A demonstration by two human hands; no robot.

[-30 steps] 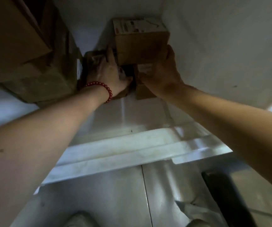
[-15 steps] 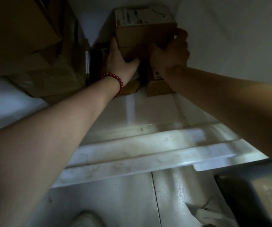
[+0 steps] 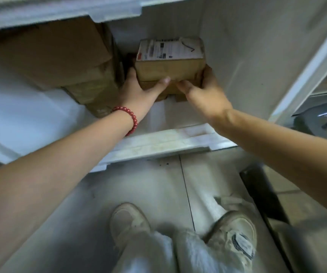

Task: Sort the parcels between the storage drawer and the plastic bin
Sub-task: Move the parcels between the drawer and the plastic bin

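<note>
A small cardboard parcel (image 3: 170, 62) with a white shipping label on top sits deep inside the white storage drawer (image 3: 158, 142), on top of another flat brown parcel (image 3: 178, 91). My left hand (image 3: 141, 89), with a red bead bracelet at the wrist, grips the labelled parcel's left side, thumb across its front face. My right hand (image 3: 204, 91) holds its right side, fingers round the far corner and thumb at the lower front edge. The plastic bin is not in view.
Larger brown cardboard parcels (image 3: 60, 56) are stacked at the drawer's left. The drawer's right wall (image 3: 247, 56) is close to my right hand. A dark metal unit (image 3: 320, 119) stands at the right. My feet (image 3: 182, 229) stand on the tiled floor below.
The view has tilted down and brightened, showing my feet. Both hands have shifted onto the labelled parcel's sides and hold it between them.
</note>
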